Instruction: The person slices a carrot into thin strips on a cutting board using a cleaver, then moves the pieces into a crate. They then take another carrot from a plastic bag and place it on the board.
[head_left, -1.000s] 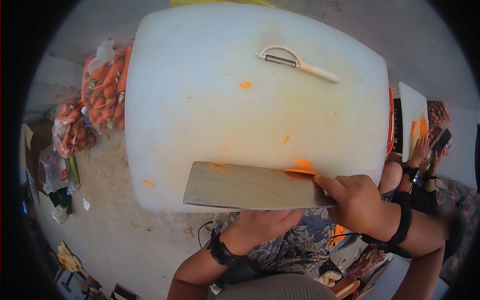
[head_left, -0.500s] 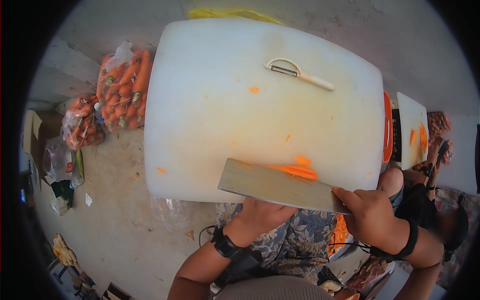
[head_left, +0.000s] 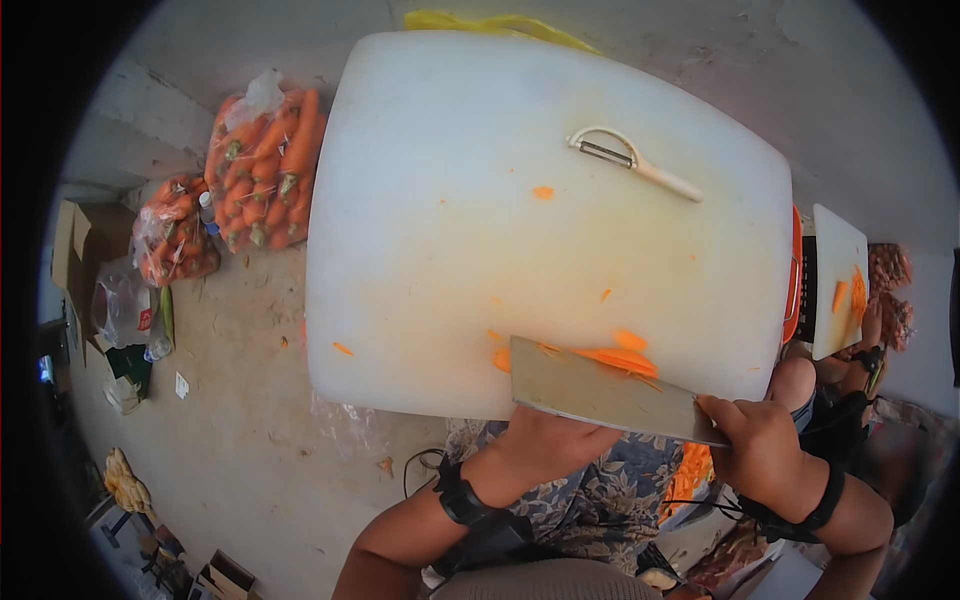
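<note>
My right hand (head_left: 757, 448) is closed around the handle end of a wide metal cleaver (head_left: 610, 397), whose blade lies across the near edge of the white cutting board (head_left: 450, 250). Sliced carrot (head_left: 618, 359) shows just beyond the blade, with a few loose bits beside it. My left hand (head_left: 552, 444) is at the near edge, partly under the blade; its fingertips and anything they hold are hidden. A white peeler (head_left: 660, 180) rests on the far right part of the board.
Bags of carrots (head_left: 265, 170) (head_left: 172, 235) stand on the floor at the left, near a cardboard box (head_left: 75, 245). To the right, a co-worker's hand (head_left: 872, 322) is beside another white board (head_left: 838, 270) with cut carrot. A yellow strip (head_left: 500, 22) lies behind the board.
The view has shifted, moving the board slightly right in the frame. The cleaver is farther right relative to the carrot slices, and a carrot piece now shows at its left end.
</note>
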